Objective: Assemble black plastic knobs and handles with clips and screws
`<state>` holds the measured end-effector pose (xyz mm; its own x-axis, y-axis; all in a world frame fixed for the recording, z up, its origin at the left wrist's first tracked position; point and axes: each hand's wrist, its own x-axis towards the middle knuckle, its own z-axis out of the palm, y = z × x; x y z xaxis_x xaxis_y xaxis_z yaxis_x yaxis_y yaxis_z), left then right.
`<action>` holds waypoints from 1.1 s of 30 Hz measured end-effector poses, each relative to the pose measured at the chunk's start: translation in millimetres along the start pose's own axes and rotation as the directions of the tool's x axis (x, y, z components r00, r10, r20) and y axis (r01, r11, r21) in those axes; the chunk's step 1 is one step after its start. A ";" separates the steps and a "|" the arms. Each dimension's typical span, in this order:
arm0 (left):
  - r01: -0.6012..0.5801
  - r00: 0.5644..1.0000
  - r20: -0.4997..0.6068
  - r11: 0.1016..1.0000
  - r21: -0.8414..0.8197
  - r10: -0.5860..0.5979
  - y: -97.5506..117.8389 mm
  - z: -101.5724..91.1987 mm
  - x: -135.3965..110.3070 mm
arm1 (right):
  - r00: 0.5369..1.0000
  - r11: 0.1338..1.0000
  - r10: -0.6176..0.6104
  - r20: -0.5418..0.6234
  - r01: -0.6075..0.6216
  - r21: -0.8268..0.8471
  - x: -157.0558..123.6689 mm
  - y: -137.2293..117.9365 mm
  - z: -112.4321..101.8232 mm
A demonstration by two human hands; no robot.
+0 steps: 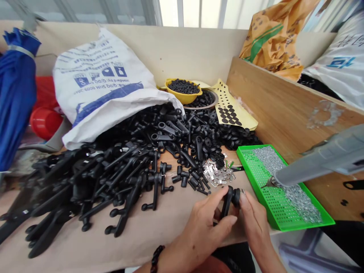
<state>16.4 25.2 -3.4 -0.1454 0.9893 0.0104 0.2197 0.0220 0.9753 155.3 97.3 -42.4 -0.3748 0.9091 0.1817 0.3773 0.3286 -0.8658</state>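
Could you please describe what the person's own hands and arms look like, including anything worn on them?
The left hand is ungloved, with a bracelet of dark, rounded beads around its wrist. The right hand is also ungloved, and no bracelet shows on that side. No sleeves are in view.

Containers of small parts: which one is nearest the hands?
The green tray, just beside the right hand. It is rectangular and holds silvery pieces; the yellow bowl and grey bowl stand farther back, holding black pieces.
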 end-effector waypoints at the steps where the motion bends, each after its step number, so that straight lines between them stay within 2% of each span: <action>1: -0.006 1.000 -0.005 1.000 0.005 0.006 -0.2 0.9 0.1 | 1.000 1.000 -0.009 0.003 0.009 -0.006 0.2 0.2 0.3; 7: -0.032 0.997 -0.063 0.999 0.029 0.034 -7.8 8.0 1.1 | 0.998 0.998 -0.048 -0.037 0.047 -0.031 -0.8 1.9 3.2; 14: -0.225 0.965 -0.101 0.960 0.165 0.244 -16.5 14.6 -1.2 | 1.000 0.998 0.005 -0.022 -0.004 0.063 -3.4 2.2 6.4; 19: -0.066 0.995 -0.055 0.962 0.267 0.083 -10.3 7.4 5.5 | 0.999 1.000 -0.007 0.043 0.006 0.024 -4.3 -1.2 5.2; 22: -0.065 0.997 -0.031 0.956 0.285 0.077 -7.5 0.8 7.7 | 0.991 0.997 -0.068 0.111 0.073 -0.035 -2.6 -2.5 -0.9; 25: -0.117 0.992 -0.017 0.964 0.237 0.125 -5.0 -4.1 6.8 | 0.975 0.969 -0.181 0.130 0.199 -0.149 -0.1 -3.1 -10.8; 28: -0.139 0.990 0.050 0.982 0.129 0.133 0.4 -7.9 5.3 | 0.946 0.942 -0.264 0.189 0.295 -0.160 0.2 -6.5 -20.3; 33: 0.008 0.983 0.183 0.996 -0.090 0.008 7.8 -9.8 4.3 | 0.897 0.911 -0.362 0.255 0.398 -0.106 -2.6 -16.7 -26.7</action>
<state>8.0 28.2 6.4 0.0350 0.9991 -0.0218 0.1308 0.0171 0.9913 172.5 96.4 -16.0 -0.6886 0.6308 0.3577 0.2844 0.6887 -0.6670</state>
